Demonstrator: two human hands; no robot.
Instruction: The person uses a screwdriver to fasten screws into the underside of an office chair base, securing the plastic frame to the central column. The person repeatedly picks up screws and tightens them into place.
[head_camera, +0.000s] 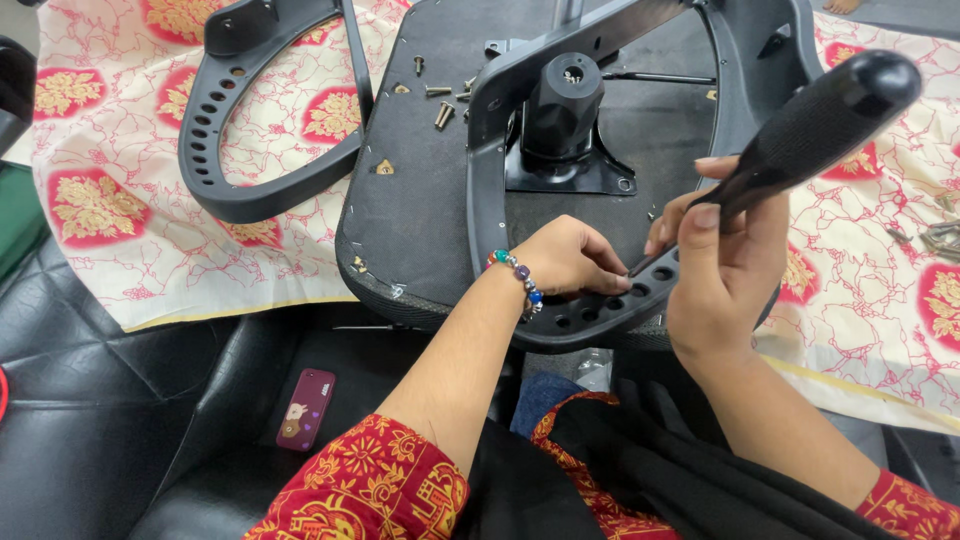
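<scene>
Head view: right hand (725, 255) is closed around a black, textured-handled screwdriver (800, 135), a stiff, grippy tool best held mid-handle. Just left, the left hand (570, 258) curls, pinching down on the rigid black plastic armrest frame (600, 315).

Home-like assembly spot: patterned cloth (120, 230) over black cushioned seating (90, 420), loose screws (440, 100), chair parts (270, 130).
</scene>
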